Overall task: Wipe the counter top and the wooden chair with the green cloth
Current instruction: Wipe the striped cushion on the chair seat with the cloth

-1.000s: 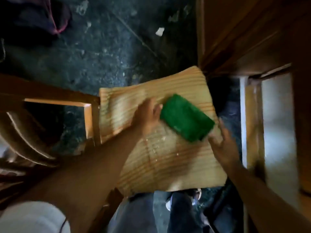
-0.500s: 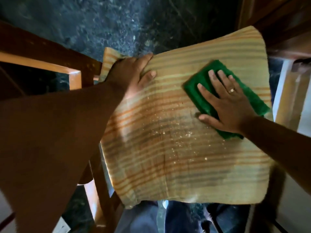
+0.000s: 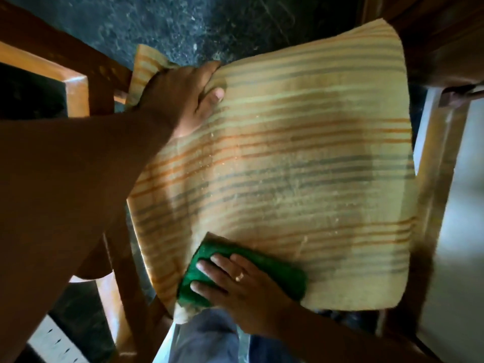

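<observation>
The wooden chair's seat [image 3: 301,163] fills the middle of the view, pale with orange and grey grain stripes and small crumbs on it. My left hand [image 3: 183,98] grips the seat's far left edge, fingers curled over it. My right hand [image 3: 235,281] lies flat with spread fingers on the folded green cloth [image 3: 277,271], pressing it on the seat's near left corner. A ring shows on one finger.
The chair's wooden back frame [image 3: 76,90] stands at the left. Dark speckled floor [image 3: 209,24] lies beyond the seat. A dark wooden piece of furniture [image 3: 440,35] and a pale panel [image 3: 455,231] are close on the right. My legs [image 3: 207,341] are below the seat.
My right hand has slid the green cloth from the seat's far right to its near left corner. My left hand has curled tighter on the far edge. The view has moved closer.
</observation>
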Demonstrator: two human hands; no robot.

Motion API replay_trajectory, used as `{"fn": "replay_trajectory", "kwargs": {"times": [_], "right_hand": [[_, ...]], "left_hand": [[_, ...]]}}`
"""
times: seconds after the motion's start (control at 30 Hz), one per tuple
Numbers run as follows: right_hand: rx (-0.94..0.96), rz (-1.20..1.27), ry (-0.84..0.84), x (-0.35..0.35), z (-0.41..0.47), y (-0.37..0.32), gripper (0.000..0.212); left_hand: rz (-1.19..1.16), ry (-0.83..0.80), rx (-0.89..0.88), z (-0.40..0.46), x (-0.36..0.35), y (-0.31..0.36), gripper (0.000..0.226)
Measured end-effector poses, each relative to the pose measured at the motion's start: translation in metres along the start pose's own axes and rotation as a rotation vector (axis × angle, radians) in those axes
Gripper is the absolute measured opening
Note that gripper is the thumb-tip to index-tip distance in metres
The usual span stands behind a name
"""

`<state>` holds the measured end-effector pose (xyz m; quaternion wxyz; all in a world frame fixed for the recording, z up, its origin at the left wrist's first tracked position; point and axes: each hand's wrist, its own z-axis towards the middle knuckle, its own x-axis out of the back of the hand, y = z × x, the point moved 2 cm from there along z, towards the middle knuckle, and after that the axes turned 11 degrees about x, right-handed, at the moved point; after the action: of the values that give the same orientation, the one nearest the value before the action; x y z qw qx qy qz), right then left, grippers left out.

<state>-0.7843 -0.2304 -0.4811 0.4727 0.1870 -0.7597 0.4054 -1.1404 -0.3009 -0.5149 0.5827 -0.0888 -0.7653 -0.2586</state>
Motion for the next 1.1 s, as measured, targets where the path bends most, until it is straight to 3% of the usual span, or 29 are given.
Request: {"fn": "replay_trajectory", "kwargs": {"times": [0.07,0.1,0.23,0.3,0.37,0.43,0.53,0.6,0.67,0.73,0.8,0.9,1.0,1.03,1.1], "right_hand": [[0.024,-0.091,0.036,0.022,-0.011,0.059,0.056],[-0.068,-0.184,0.061,0.042,-0.014,0.107,0.057],[-0.693,-0.394,0.163,0.127,-0.057,0.292,0.06],[-0.821,-0.34,0.3,0.136,-0.062,0.306,0.06],[-0.923,-0.318,0.369,0.115,-0.044,0.266,0.06],[-0.791,-0.241,0.323,0.069,-0.025,0.182,0.059],[-0.225,-0.111,0.104,0.009,-0.027,0.041,0.053],[0.035,-0.082,-0.016,0.008,-0.047,0.032,0.051],[0.185,-0.146,-0.028,0.026,-0.063,0.082,0.052],[0.027,-0.252,-0.03,0.061,-0.077,0.166,0.058],[-0.31,-0.349,0.043,0.105,-0.081,0.251,0.065],[-0.622,-0.337,0.201,0.148,-0.049,0.32,0.067],[-0.786,-0.265,0.341,0.144,0.018,0.291,0.066],[-0.752,-0.231,0.36,0.127,0.036,0.259,0.066],[-0.504,-0.132,0.352,0.082,0.059,0.162,0.063]], "left_hand": [[0.002,0.001,0.007,0.0,0.0,0.002,0.061],[0.002,-0.002,0.006,0.0,-0.001,0.002,0.061],[-0.003,0.0,0.011,0.002,-0.001,0.002,0.062],[-0.012,-0.003,0.006,0.002,-0.002,0.002,0.063],[-0.009,0.006,-0.007,0.002,-0.004,0.001,0.063],[-0.005,0.004,-0.011,0.002,-0.007,-0.001,0.063],[-0.017,0.009,-0.025,0.003,-0.007,0.0,0.063],[-0.025,0.019,-0.022,0.002,-0.007,0.0,0.062],[-0.033,0.042,-0.013,0.002,-0.009,-0.001,0.061],[-0.04,0.067,-0.002,0.003,-0.011,-0.001,0.06],[-0.029,0.09,0.014,0.004,-0.011,-0.001,0.058],[-0.028,0.103,0.008,0.005,-0.011,-0.001,0.057],[-0.044,0.115,-0.008,0.005,-0.01,0.001,0.054],[-0.046,0.119,-0.004,0.005,-0.01,0.001,0.053],[-0.06,0.107,-0.007,0.006,-0.008,0.002,0.053]]}}
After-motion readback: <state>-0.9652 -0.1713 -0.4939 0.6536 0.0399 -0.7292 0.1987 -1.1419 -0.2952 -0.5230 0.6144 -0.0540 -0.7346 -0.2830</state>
